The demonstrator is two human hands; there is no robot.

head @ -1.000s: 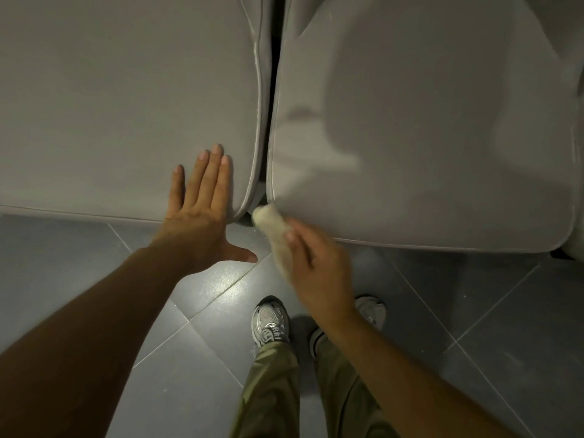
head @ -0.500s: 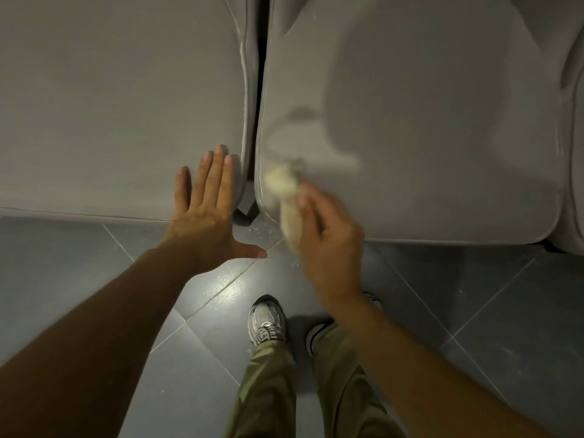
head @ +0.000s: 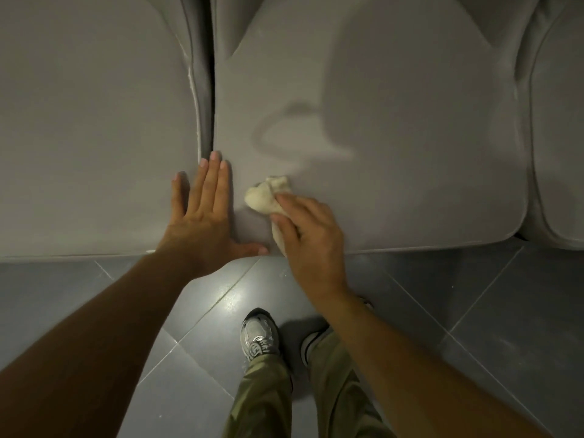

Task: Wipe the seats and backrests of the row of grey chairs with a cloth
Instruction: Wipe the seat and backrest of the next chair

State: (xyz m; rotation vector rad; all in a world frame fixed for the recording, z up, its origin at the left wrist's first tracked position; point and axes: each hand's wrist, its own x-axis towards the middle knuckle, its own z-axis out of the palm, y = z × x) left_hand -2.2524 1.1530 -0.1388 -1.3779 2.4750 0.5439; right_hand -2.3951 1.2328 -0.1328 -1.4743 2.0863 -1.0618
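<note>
Your left hand (head: 202,216) lies flat and released, fingers straight and together, on the front edge where the left seat (head: 88,137) meets the middle seat (head: 410,137), its fingertips at the dark gap (head: 211,90) between them and its thumb spread along the front rim. Your right hand (head: 311,241) is grasping the bunched cream cloth (head: 267,197), fingers curled over it, and the wad sits on the middle seat near its front left corner, just beside your left hand. A curved smear (head: 284,128) shows on the cushion beyond the cloth. Below, your shoe (head: 259,336) stands on the grey tiled floor (head: 474,311).
</note>
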